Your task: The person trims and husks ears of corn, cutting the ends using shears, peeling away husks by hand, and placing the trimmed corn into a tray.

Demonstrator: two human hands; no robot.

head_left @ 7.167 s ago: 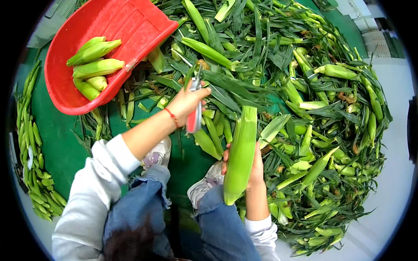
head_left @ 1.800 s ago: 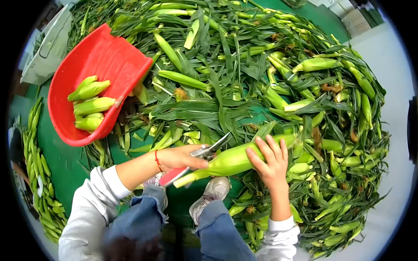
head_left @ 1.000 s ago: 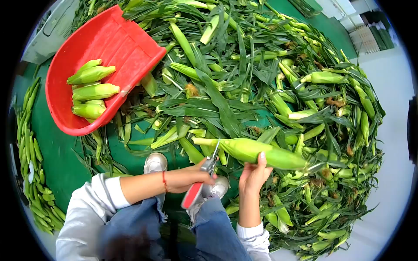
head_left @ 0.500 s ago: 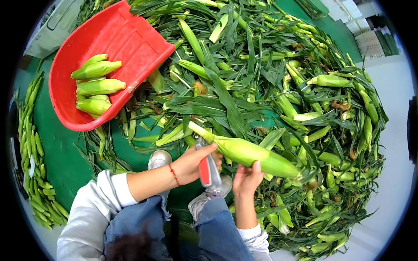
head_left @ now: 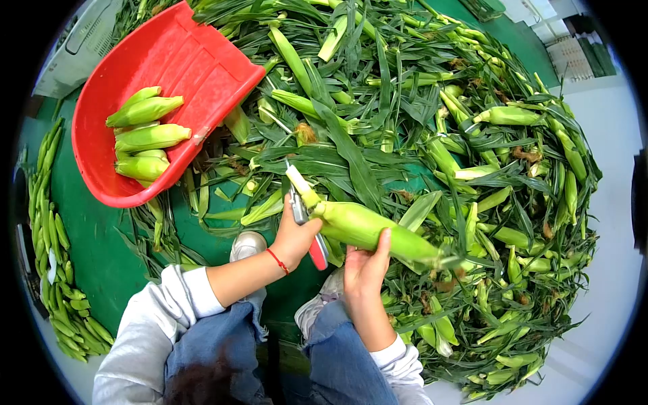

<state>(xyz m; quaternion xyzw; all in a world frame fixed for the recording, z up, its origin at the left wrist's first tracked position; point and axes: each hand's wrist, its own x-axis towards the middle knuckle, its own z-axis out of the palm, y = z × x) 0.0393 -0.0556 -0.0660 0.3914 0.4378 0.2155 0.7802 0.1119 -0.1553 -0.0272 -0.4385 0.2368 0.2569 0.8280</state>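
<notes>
While my right grip [head_left: 364,273] cradles the ear [head_left: 378,231] from below, its thumb along the husk, my left grip [head_left: 295,239] is wrapped around the shears [head_left: 298,209], beside the stalk; whether the blades bite it, I can't tell. Held above the floor [head_left: 216,243], the ear slants, stalk up to the left. I judge it firm and fairly weighty, its husk smooth enough to slip, the stalk stiff, the silky tip loose. The thick middle looks the best hold. Room is freest to the left, over bare floor; the leafy heap [head_left: 472,202] crowds the right and front. Farther off, the red scoop [head_left: 209,74] lifts its rim, ears [head_left: 152,137] inside.
</notes>
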